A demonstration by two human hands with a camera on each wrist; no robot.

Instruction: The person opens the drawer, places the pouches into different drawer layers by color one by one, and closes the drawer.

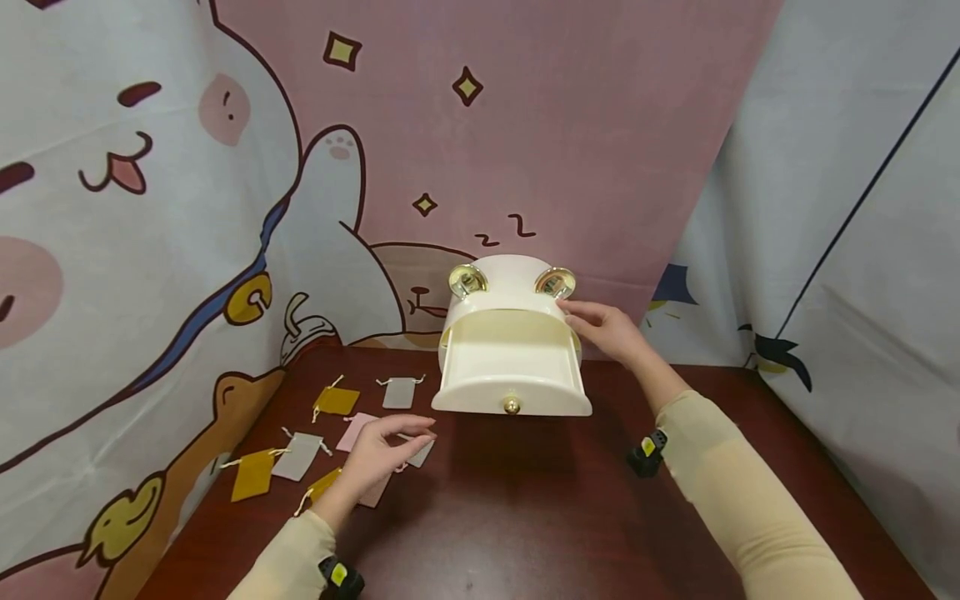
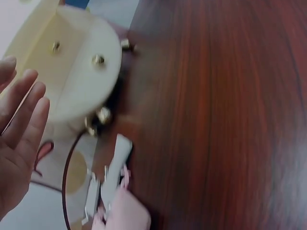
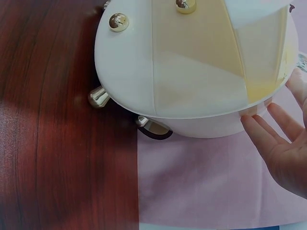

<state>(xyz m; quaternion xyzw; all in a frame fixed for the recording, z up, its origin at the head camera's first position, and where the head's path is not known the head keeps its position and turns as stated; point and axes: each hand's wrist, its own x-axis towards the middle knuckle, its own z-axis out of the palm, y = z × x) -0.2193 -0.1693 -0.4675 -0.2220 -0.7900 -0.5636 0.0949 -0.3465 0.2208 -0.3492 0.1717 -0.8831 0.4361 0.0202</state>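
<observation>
A cream, rounded storage box (image 1: 512, 275) with two gold bell-like cups on top stands at the back of the table. Its drawer (image 1: 480, 393), with a gold knob (image 1: 512, 407), is pulled out toward me. My right hand (image 1: 609, 335) touches the upper right side of the box with extended fingers; the right wrist view also shows those fingertips (image 3: 249, 117) along its edge. Over small drawstring pouches, left of the box, hovers my left hand (image 1: 375, 454), its fingers relaxed and holding nothing. In the left wrist view the box (image 2: 91, 67) lies beyond those fingers, apart from them.
Several drawstring pouches lie on the left of the dark red wooden table (image 1: 525, 517): a yellow pouch (image 1: 337, 401), a grey pouch (image 1: 400, 392) and a pink pouch (image 1: 356, 431) among them. A cartoon-printed cloth (image 1: 570, 125) hangs behind and along the sides.
</observation>
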